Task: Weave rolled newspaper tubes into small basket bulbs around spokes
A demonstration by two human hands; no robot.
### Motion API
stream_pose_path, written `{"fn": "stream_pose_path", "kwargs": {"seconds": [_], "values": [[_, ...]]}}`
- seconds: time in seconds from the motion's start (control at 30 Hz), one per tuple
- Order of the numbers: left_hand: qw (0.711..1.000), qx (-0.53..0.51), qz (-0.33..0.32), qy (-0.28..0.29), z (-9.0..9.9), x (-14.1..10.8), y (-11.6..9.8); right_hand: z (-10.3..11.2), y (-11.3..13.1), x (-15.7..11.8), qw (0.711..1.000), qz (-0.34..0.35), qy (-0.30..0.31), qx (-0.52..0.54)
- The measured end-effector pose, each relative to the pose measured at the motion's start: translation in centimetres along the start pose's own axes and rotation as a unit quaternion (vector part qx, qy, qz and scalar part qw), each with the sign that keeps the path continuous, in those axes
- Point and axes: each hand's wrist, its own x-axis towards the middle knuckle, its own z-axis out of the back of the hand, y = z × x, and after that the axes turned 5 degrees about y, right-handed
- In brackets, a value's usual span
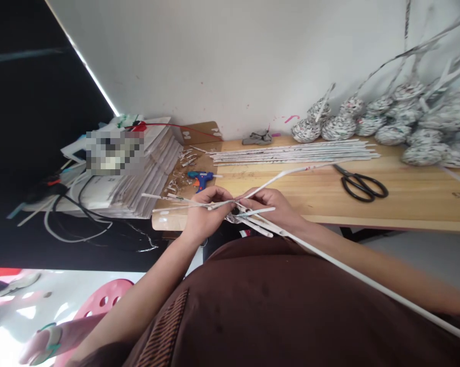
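Close in front of my body, at the table's near edge, both hands hold a small weaving of rolled paper tubes [253, 221]. My left hand [209, 210] pinches its left side, with short tube ends poking out past the fingers. On the other side my right hand [270, 204] grips the weaving, its fingers closed. One long paper tube [352, 270] runs from the weaving down to the lower right. Another, flattened strip [279, 176] rises from between my hands toward the right. The fingers partly hide the weaving's middle.
Loose paper tubes [291, 153] lie in a row on the wooden table [417, 204]. Black-handled scissors [362, 186] lie to the right, a blue glue gun [202, 178] to the left. Woven gourd shapes [339, 126] stand at the back right. A paper stack [149, 178] is at left.
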Motion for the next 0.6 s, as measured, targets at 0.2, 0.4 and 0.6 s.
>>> {"fn": "stream_pose_path", "kwargs": {"seconds": [0.2, 0.4, 0.6], "values": [[0.999, -0.014, 0.018, -0.03, -0.1, 0.1, -0.8, -0.2, -1.0, 0.0, 0.998, 0.062, 0.022, 0.008], [0.999, -0.004, 0.02, -0.028, -0.2, 0.1, -0.6, -0.4, -1.1, -0.1, 0.99, 0.086, -0.054, -0.101], [0.999, 0.039, 0.021, 0.003, 0.3, 0.0, -1.4, 0.1, -2.1, 0.2, 0.992, 0.09, -0.049, -0.076]]}}
